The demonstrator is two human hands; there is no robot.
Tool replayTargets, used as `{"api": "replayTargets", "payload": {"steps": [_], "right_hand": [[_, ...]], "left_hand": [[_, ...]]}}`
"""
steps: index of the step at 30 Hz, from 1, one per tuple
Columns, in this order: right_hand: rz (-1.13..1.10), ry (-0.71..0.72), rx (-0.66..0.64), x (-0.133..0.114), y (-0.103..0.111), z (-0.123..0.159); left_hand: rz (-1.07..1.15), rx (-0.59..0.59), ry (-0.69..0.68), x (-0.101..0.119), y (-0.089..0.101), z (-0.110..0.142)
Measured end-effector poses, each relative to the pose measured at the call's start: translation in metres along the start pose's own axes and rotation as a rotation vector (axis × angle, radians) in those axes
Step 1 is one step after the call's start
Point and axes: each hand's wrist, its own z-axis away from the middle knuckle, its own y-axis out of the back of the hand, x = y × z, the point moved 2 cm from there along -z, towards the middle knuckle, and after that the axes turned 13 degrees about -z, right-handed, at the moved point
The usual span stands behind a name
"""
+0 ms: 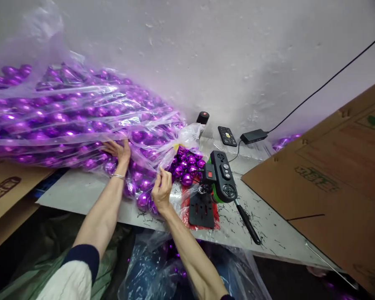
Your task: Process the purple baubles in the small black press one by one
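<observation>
A big clear plastic bag full of shiny purple balls lies across the left of the table. My left hand is open, fingers spread against the side of the bag, partly under a fold of film. With fingers pinched together, my right hand grips the edge of the bag near its mouth. Loose purple balls are heaped at the mouth, beside a black hand-cranked or motorised device with a red switch and a handle.
A cardboard box stands at the right, another box at the left. Against the wall are a phone, a black adapter with a cable, and a black cylinder. Dark clippings litter the table. Clear film hangs below the edge.
</observation>
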Motion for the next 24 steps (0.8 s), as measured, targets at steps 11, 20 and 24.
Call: {"api": "replayTargets", "payload": {"steps": [11,20,24], "right_hand": [[-0.013,-0.030,-0.079,-0.028,0.007,-0.021],[0.005,-0.155,-0.175,-0.020,-0.008,0.036],[0.000,-0.171,-0.198,-0.014,-0.018,0.042]], "left_hand": [[-0.206,-0.092,0.030,-0.118,0.095,0.114],[-0.137,-0.095,0.101,-0.061,0.015,0.059],[-0.147,-0.143,0.038,-0.056,0.011,0.048]]}}
